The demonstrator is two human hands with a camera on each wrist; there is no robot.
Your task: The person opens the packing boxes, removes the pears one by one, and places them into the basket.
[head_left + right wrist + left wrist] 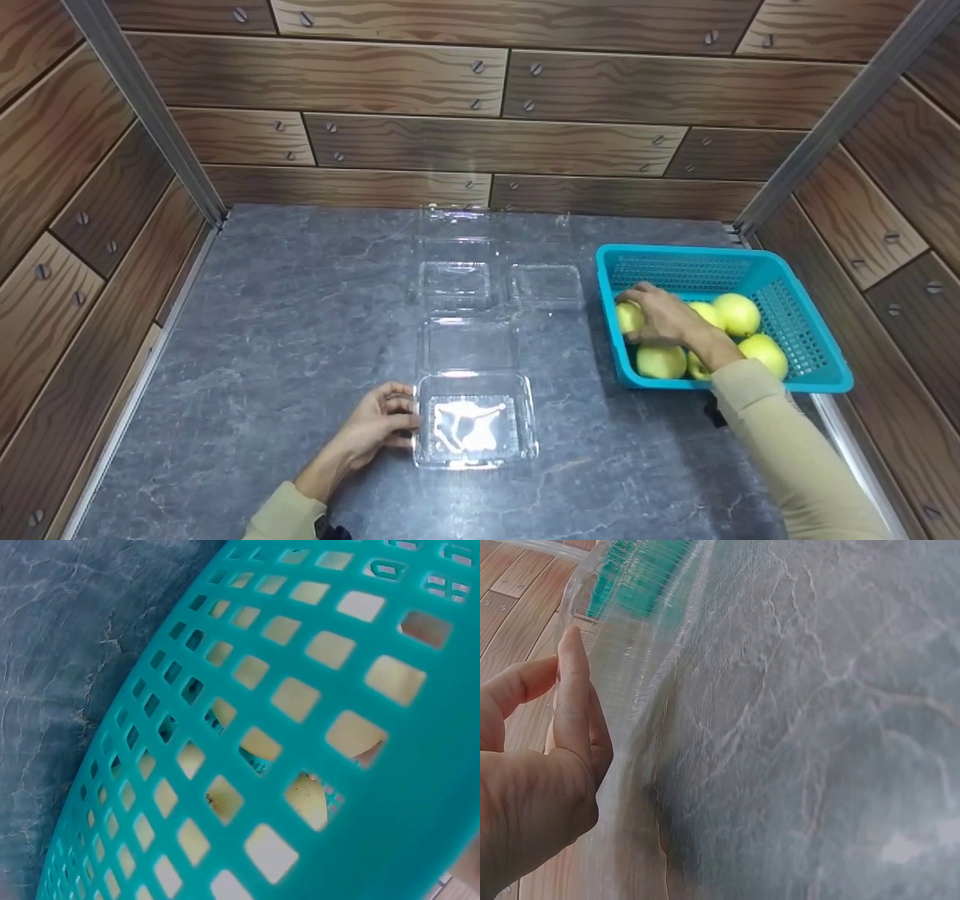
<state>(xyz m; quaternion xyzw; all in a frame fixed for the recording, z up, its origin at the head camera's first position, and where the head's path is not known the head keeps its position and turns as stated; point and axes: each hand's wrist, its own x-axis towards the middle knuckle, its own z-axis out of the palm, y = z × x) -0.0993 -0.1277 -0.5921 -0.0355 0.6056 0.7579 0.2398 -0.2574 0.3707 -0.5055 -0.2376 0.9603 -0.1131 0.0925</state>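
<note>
My left hand (pixel 375 426) grips the left edge of a clear plastic container (pixel 530 420) near the front of the table. Thumb and fingers pinch its rim in the left wrist view, where the container wall (pixel 622 682) stands beside them. A flat clear lid (pixel 469 343) lies folded out behind it. My right hand (pixel 666 316) reaches into a turquoise basket (pixel 739 385), its fingers curled round a yellow-green apple (pixel 628 319) by the left wall. In the right wrist view, the basket's perforated side (pixel 390 832) hides most of that hand.
Several more yellow-green apples (pixel 737 313) lie in the basket. Farther back on the grey marbled table (pixel 285 315) are other clear containers (pixel 454 282), with another clear tray (pixel 546 283) to their right. Wood-patterned walls (pixel 405 142) enclose the back and sides.
</note>
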